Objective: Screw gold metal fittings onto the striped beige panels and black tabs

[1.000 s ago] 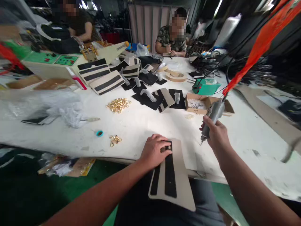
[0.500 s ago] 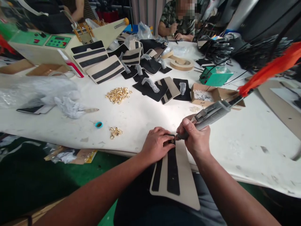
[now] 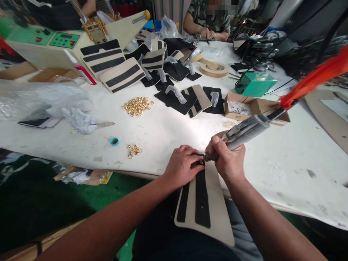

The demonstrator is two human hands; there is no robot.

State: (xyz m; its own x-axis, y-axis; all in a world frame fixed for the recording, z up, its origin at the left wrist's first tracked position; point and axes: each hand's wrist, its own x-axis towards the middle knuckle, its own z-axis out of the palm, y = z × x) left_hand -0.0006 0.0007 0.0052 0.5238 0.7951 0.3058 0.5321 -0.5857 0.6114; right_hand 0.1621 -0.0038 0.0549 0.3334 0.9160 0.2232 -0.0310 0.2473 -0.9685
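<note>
My right hand (image 3: 230,159) is wrapped around a grey power screwdriver (image 3: 246,132) with an orange cloth tied at its rear end. The tool's tip points left and meets a beige panel (image 3: 217,203) with black strips, by a small metal fitting near its far end. On that same end my left hand (image 3: 183,163) grips the panel, thumb and fingers on either side of the fitting. The panel rests over the table's front edge and my lap. A small pile of gold metal fittings (image 3: 134,151) lies left of my left hand; a larger pile (image 3: 138,106) is behind it.
Black and beige panels (image 3: 176,98) lie across the table, some with plastic-wrapped handles. Cardboard boxes (image 3: 237,107), a green box-shaped device (image 3: 255,83), tape rolls (image 3: 214,69) and a blue-rimmed cap (image 3: 114,141) stand around. A co-worker (image 3: 206,21) sits opposite.
The view has shifted slightly. Both my hands keep their hold, with the tool tip still at the panel's fitting. The co-worker's hands have come down together toward the table.
</note>
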